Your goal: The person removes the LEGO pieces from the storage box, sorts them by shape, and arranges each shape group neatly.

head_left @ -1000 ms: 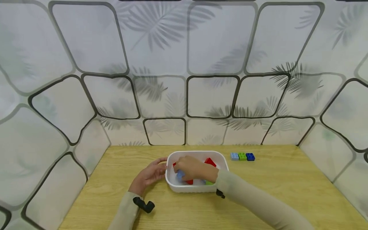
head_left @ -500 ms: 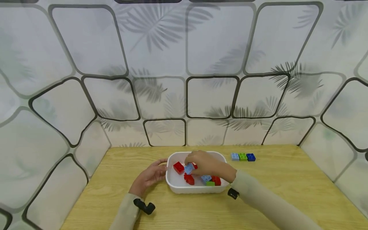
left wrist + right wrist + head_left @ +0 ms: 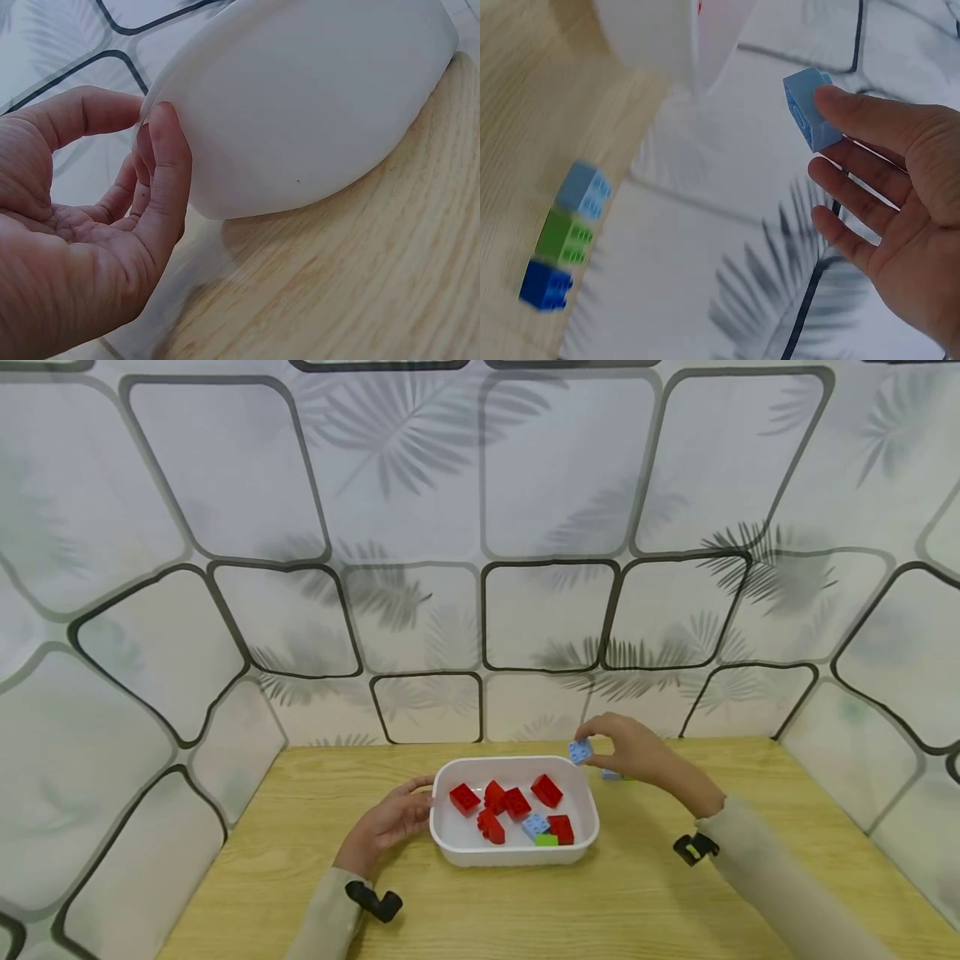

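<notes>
My right hand [image 3: 637, 753] pinches a light blue toy building brick [image 3: 580, 752] between thumb and fingers, held above the table past the bin's back right corner. In the right wrist view the thumb lies on the light blue brick's [image 3: 804, 101] side. My left hand [image 3: 386, 827] rests at the left end of the white plastic bin [image 3: 513, 857]; in the left wrist view its relaxed fingertips touch the bin's rim and outer wall [image 3: 300, 97]. Inside the bin lie several red bricks [image 3: 464, 799], one light blue brick [image 3: 536, 825] and a green brick [image 3: 547, 840].
A row on the wooden table [image 3: 480, 910] right of the bin holds a light blue brick [image 3: 583, 189], a green brick [image 3: 562, 236] and a dark blue brick [image 3: 546, 285]; the right hand mostly covers it in the head view. Patterned cloth [image 3: 555, 610] rises behind the table.
My right hand has lifted the light blue brick out of the bin and carried it right and back, beyond the rim. My left hand has stayed at the bin's left end.
</notes>
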`<state>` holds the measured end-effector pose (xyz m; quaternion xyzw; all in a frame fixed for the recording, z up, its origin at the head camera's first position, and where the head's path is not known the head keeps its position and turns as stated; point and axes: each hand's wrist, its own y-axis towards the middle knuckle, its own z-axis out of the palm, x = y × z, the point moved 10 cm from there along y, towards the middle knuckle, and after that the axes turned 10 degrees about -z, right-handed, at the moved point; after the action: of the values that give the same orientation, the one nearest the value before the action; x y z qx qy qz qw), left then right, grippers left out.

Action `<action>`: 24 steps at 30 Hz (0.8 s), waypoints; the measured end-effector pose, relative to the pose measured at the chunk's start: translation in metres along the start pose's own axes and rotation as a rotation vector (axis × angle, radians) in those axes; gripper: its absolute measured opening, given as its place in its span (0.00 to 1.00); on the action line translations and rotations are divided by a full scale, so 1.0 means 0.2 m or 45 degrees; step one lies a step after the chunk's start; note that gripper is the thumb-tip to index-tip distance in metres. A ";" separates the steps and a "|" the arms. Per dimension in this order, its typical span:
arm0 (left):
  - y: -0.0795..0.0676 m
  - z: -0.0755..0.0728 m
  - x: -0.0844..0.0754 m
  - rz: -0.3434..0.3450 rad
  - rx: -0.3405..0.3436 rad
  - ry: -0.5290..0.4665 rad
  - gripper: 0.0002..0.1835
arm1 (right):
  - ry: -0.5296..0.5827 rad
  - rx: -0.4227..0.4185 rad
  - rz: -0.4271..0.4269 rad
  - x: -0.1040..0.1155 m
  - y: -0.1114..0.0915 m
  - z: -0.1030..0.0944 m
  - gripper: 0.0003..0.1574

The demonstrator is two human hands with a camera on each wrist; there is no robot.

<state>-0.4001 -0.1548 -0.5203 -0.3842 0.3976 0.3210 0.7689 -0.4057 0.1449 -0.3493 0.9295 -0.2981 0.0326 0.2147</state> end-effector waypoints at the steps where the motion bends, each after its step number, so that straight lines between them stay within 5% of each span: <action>1: 0.00 0.00 0.00 0.000 -0.003 0.001 0.23 | 0.004 -0.014 0.028 -0.04 -0.03 -0.03 0.18; 11: -0.01 0.01 0.00 0.000 -0.006 -0.018 0.23 | 0.017 -0.057 0.274 -0.36 -0.28 -0.20 0.20; 24: -0.02 0.01 -0.01 0.001 0.015 -0.021 0.25 | 0.057 -0.010 0.469 -0.68 -0.54 -0.14 0.18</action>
<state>-0.3973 -0.1546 -0.5172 -0.3767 0.3933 0.3222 0.7743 -0.4542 0.3085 -0.3895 0.8574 -0.4586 0.0910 0.2152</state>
